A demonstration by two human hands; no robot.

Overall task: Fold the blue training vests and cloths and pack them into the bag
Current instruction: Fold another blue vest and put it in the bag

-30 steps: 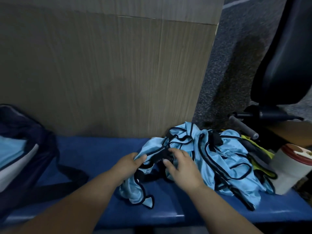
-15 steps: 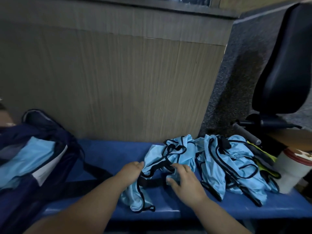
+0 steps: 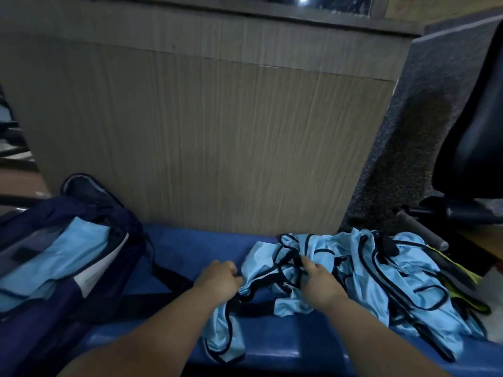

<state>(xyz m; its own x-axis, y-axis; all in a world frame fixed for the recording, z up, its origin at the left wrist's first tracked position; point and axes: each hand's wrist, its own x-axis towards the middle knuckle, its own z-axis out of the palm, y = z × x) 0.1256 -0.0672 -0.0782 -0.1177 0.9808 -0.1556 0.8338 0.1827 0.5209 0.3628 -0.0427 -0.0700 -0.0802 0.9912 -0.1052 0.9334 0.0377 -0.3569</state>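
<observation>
Your left hand (image 3: 220, 278) is curled into a fist round the edge of a light blue vest (image 3: 261, 270), and your right hand (image 3: 321, 281) pinches its bunched cloth and black trim just beside it. The vest is shiny, crumpled and edged in black piping. It lies on the blue tabletop (image 3: 190, 246), with one end drooping over the front edge. To its right, touching it, is a tangled heap of vests (image 3: 394, 268) in the same blue, over a yellow-green vest (image 3: 460, 276). At the left, the dark bag (image 3: 89, 289) stands open with folded blue cloth (image 3: 68, 248) inside.
</observation>
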